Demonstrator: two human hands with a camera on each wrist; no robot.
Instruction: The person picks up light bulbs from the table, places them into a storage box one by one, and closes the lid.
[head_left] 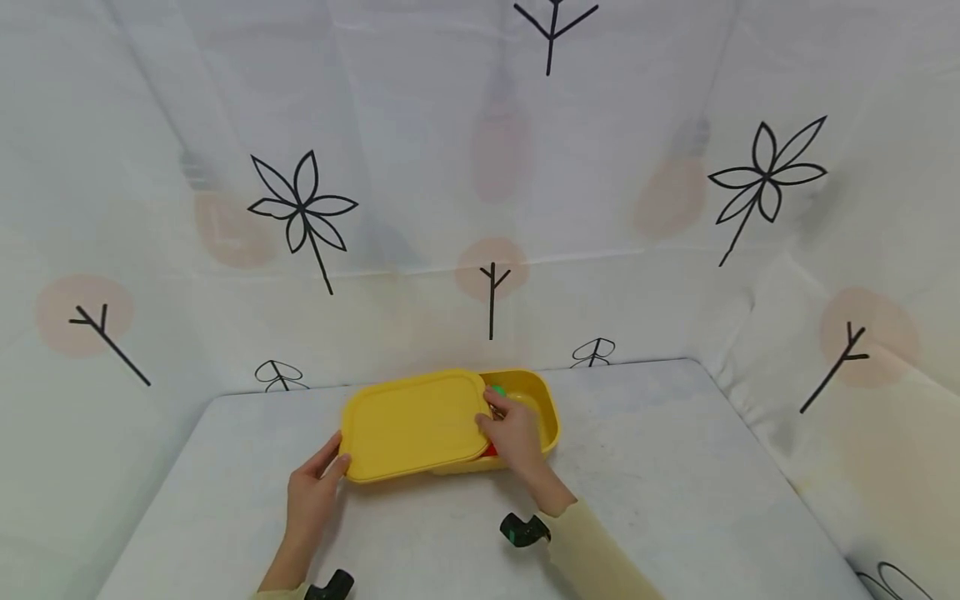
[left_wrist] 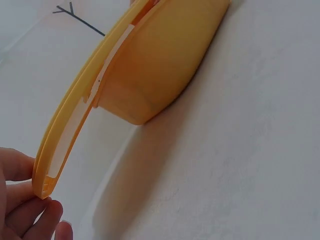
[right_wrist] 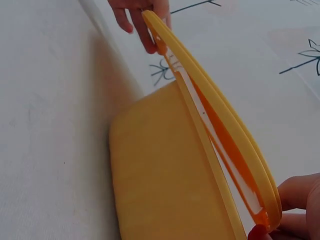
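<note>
A yellow lid (head_left: 412, 427) lies shifted left over a yellow plastic box (head_left: 551, 408), whose right end shows uncovered. My left hand (head_left: 311, 492) grips the lid's left end, thumb on top and fingers beneath, as the left wrist view shows at the lid's edge (left_wrist: 65, 120). At the opposite end, my right hand (head_left: 516, 433) pinches the lid's right edge above the box opening. Something green (head_left: 498, 390) and something red (head_left: 491, 450) peek out inside the box beside the right fingers. In the right wrist view a gap shows between lid and box wall (right_wrist: 160, 165).
The box stands near the back edge of a white-covered table (head_left: 420, 542). Behind it and at both sides hangs a pale cloth (head_left: 420, 317) printed with leaves and twigs. Dark wrist cameras (head_left: 523, 530) sit at both sleeves.
</note>
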